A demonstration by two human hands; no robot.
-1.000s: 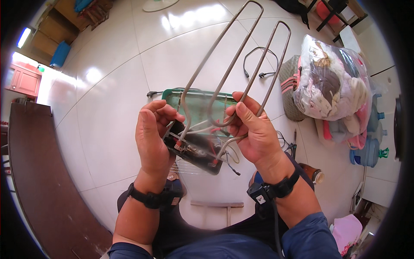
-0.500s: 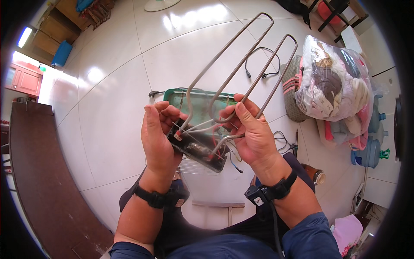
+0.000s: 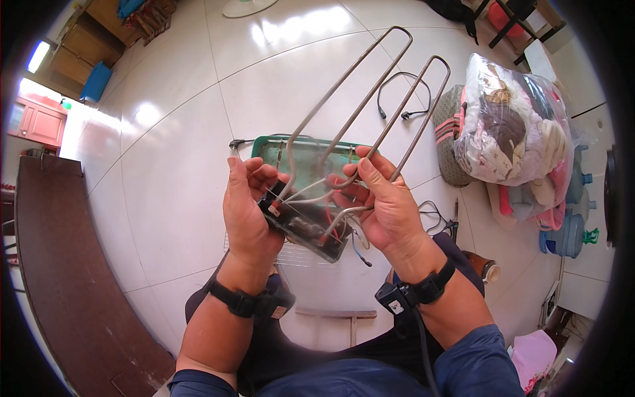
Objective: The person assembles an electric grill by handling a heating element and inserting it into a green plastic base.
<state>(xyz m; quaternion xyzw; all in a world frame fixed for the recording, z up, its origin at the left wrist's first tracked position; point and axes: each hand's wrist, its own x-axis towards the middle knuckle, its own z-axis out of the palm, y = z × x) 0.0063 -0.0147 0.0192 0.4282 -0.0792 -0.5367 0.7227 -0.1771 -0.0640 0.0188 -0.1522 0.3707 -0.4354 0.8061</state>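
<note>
The left hand (image 3: 251, 212) grips the black box (image 3: 311, 228) by its left end; the right hand (image 3: 391, 202), right of the box, pinches the element (image 3: 290, 153) rising from it. Beyond the box lies a green tray (image 3: 307, 161).

Shown: two hands (image 3: 251, 215) (image 3: 390, 205); two wrist straps (image 3: 231, 298) (image 3: 433, 280); one looped metal tube (image 3: 401, 106); one black box (image 3: 309, 228); one green tray (image 3: 307, 156); one filled clear bag (image 3: 512, 119).
</note>
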